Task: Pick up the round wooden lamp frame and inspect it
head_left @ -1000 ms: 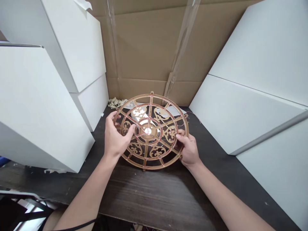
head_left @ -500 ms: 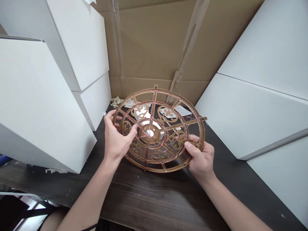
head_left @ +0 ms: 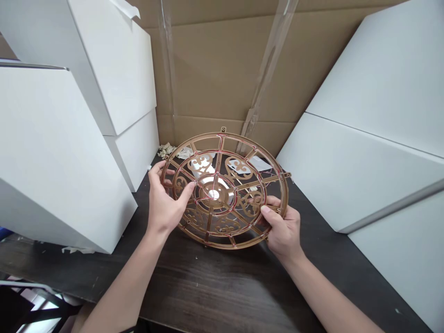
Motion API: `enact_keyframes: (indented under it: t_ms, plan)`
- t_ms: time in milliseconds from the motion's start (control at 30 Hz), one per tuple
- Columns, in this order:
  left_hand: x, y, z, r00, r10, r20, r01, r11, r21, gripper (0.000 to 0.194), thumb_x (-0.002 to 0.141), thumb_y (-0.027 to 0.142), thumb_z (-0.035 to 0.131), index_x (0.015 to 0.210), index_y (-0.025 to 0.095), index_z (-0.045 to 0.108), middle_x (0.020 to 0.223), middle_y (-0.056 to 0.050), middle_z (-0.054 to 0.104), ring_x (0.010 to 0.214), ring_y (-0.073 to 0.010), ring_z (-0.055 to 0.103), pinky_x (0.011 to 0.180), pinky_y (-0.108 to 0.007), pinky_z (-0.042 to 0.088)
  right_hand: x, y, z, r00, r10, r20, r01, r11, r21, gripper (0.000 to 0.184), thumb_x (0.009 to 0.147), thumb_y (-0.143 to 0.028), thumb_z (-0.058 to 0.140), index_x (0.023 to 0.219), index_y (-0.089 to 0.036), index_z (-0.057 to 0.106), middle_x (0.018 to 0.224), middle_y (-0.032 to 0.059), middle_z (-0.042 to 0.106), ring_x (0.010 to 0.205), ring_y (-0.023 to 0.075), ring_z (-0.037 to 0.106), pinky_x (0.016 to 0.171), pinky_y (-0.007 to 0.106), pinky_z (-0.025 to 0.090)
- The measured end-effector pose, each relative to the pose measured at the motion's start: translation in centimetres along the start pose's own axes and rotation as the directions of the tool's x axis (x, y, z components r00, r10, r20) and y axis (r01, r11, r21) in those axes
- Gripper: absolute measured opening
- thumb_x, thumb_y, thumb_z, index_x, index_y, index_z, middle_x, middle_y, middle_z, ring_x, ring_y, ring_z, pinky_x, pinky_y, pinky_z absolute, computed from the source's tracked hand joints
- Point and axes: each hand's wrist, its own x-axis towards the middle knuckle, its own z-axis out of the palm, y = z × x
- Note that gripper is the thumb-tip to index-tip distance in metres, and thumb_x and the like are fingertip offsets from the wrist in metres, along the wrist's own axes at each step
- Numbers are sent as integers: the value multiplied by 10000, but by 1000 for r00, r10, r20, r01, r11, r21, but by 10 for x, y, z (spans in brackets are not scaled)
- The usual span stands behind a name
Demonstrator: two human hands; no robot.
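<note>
I hold the round gold fretwork frame (head_left: pixel 217 182) tilted over the dark wooden table (head_left: pixel 208 296), my left hand (head_left: pixel 164 203) curled around its left rim, my right hand (head_left: pixel 284 231) pinching its near right rim.

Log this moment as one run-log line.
left hand: holds round gold openwork frame | right hand: grips frame rim | frame: tilted, held above dark wood tabletop

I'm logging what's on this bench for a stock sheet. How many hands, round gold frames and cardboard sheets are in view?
Hands: 2 (left hand, right hand)
Round gold openwork frame: 1
Cardboard sheet: 1
Total: 4
</note>
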Motion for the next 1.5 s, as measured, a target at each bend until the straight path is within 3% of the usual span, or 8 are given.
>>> enact_keyframes:
  t_ms: [300, 500, 633, 867, 1300, 1500]
  plan:
    - [0, -2, 1, 1000, 4, -14, -4, 1000, 19, 748, 758, 403, 878, 1349, 255, 444, 1161, -73, 585, 861, -189, 608, 777, -349, 531, -2, -9, 1, 994, -105, 43, 107, 992, -59, 153, 826, -372, 769, 883, -246, 834, 641, 30, 650, 453, 159, 523, 406, 254, 442]
    - [-1, 1, 2, 998, -20, -52, 19, 1000, -4, 741, 738, 368, 882, 1331, 251, 455, 1139, -66, 581, 869, -192, 610, 800, -359, 542, -7, -6, -2, 980, -168, 103, 178, 979, -95, 144, 915, -350, 737, 977, -265, 835, 748, 40, 704, 521, 173, 587, 458, 258, 499]
    - [-2, 0, 2, 997, -48, -58, 45, 998, -49, 741, 730, 364, 875, 1327, 247, 451, 1112, -57, 566, 869, -187, 607, 819, -359, 540, -9, -6, -3, 972, -204, 117, 218, 967, -128, 144, 933, -335, 724, 992, -248, 822, 707, 35, 688, 501, 168, 568, 455, 257, 484]
    - [0, -11, 3, 997, -42, -64, 42, 999, 4, 764, 713, 373, 877, 1334, 236, 454, 1172, -82, 591, 1053, -253, 631, 945, -438, 542, -1, -5, 3, 992, -48, 115, 53, 998, -44, 199, 887, -372, 723, 836, -184, 761, 534, 8, 560, 438, 137, 487, 412, 209, 380]
    - [4, -23, 9, 981, -177, -77, 173, 983, -58, 756, 671, 366, 888, 1278, 212, 465, 1099, -59, 579, 992, -221, 619, 906, -400, 527, -5, -16, 9, 988, -77, 133, 92, 990, -106, 187, 900, -334, 682, 837, -170, 747, 548, 6, 568, 442, 120, 473, 418, 209, 348]
    - [3, -25, 10, 982, -174, -76, 172, 985, -33, 764, 675, 368, 903, 1286, 203, 475, 1118, -69, 581, 977, -225, 635, 906, -408, 531, -2, -8, 8, 991, 23, 130, -21, 1000, -15, 195, 862, -365, 734, 867, -170, 747, 549, -3, 551, 463, 113, 452, 448, 206, 364]
